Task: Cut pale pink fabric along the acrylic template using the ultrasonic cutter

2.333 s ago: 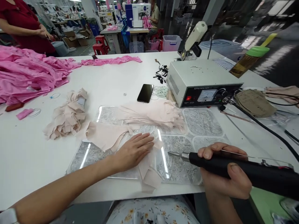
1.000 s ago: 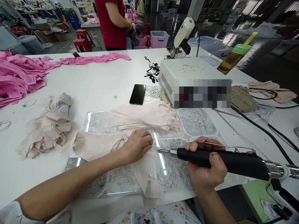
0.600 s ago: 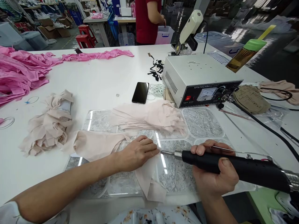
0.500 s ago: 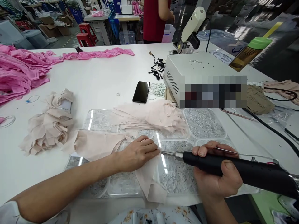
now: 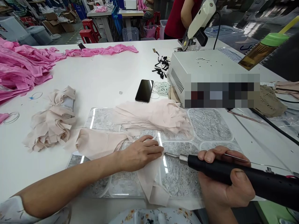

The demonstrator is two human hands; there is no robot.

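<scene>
My left hand [image 5: 142,154] is closed over a pale beige fabric strip [image 5: 149,182], fingers together and pressed down at its edge. One end of the strip hangs toward the table's front edge. In my right hand [image 5: 226,183] is a thick black handheld tool [image 5: 217,171], probably an ultrasonic welding pen. Its slim metal tip points left and ends just beside my left fingertips; whether it touches the fabric I cannot tell. Another folded beige piece [image 5: 98,143] lies behind my left forearm. Under the work is a clear-covered, grey-patterned mat [image 5: 179,174].
Stacked beige strips [image 5: 151,115] lie behind my hands, with a gathered beige bundle [image 5: 51,121] at left. A phone [image 5: 144,91], a metal box [image 5: 205,63], and a tilted bottle [image 5: 261,51] stand farther back. Pink fabric [image 5: 21,68] fills the far left. A person in red [image 5: 175,18] stands beyond.
The view has shifted slightly, so most things sit a little farther right. The tool's body slopes down more toward the right, its tip staying by my left fingers. The person in red has moved right.
</scene>
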